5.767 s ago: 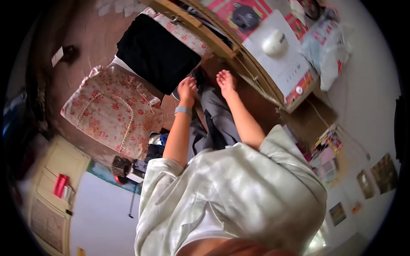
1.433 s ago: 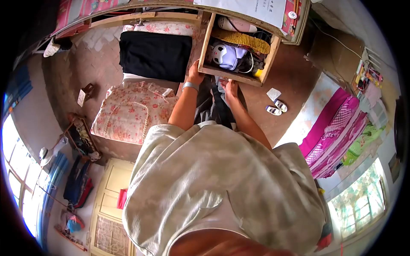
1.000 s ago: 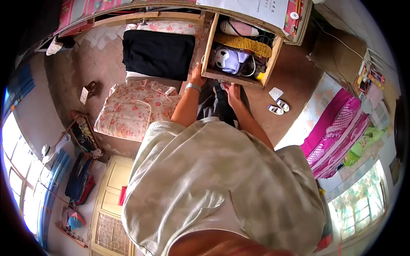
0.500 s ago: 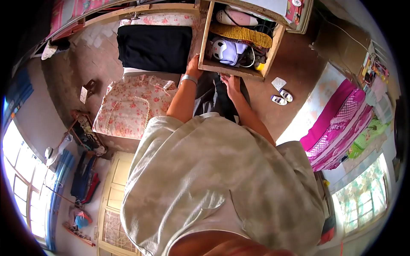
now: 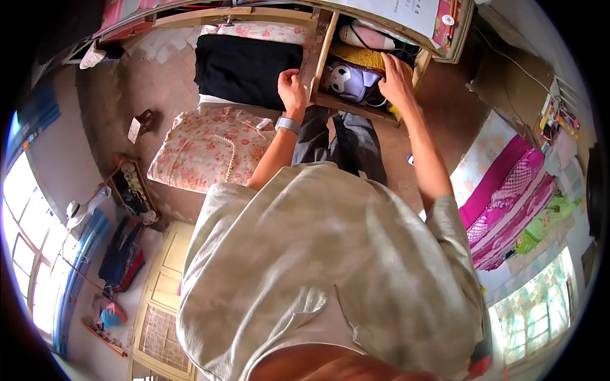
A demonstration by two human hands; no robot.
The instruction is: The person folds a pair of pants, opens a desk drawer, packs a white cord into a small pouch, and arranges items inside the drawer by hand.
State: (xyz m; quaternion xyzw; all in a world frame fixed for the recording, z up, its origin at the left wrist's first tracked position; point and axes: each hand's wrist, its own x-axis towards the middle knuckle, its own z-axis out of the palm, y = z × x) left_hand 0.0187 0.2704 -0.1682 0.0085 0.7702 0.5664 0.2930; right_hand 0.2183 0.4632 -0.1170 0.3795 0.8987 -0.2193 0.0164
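An open wooden drawer (image 5: 356,109) juts out below the desk. Inside it lie a yellow fringed cloth (image 5: 359,57), a lilac plush item with a white face (image 5: 356,81), a pink-and-white object (image 5: 367,38) and cables. My right hand (image 5: 398,84) is over the drawer's right part, fingers stretched out near the yellow cloth's right end; contact cannot be made out. My left hand (image 5: 291,93), with a grey wristband, hovers left of the drawer at the right edge of a folded black cloth (image 5: 244,66). Its fingers are loosely curled and nothing shows in them.
A floral cushion (image 5: 203,149) lies below the black cloth. The desk top (image 5: 406,11) carries a white sheet. On the right is a bed with magenta bedding (image 5: 502,190). A pale door (image 5: 166,273) and a rack (image 5: 135,190) stand at lower left.
My left hand has let go of the drawer's left corner and lifted. My right hand has moved from under the drawer front up over its contents. The drawer remains open.
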